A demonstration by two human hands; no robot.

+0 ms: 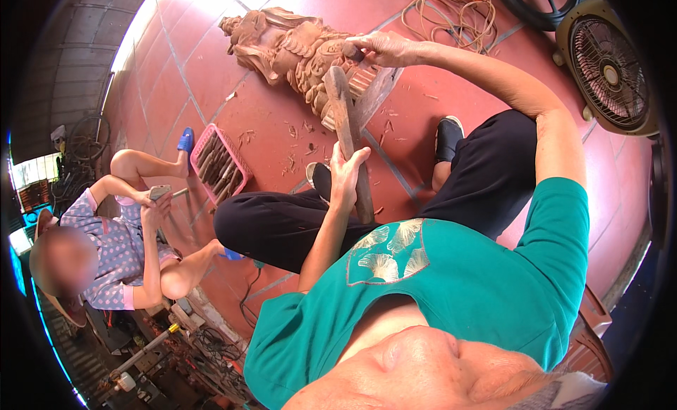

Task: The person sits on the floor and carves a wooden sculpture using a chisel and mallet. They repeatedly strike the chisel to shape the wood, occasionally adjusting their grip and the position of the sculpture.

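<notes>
A carved wooden statue (300, 53) lies on the red tiled floor in front of me, its squared base toward the right. My left hand (345, 176) is closed around a long wooden club (340, 103), whose thicker end reaches up beside the base. At the statue's lower part, my right hand (384, 50) pinches a short dark wooden piece (352, 52) between thumb and fingers. Whether a blade extends from that piece cannot be seen. Wood chips (300, 149) are scattered on the tiles close by.
A pink basket (243, 152) of long, dark wooden-handled tools stands to the left. Beyond it, a seated person (116, 248) holds a phone (160, 192). A fan (608, 71) is at the far right, with a coiled orange cord (458, 22) at the back.
</notes>
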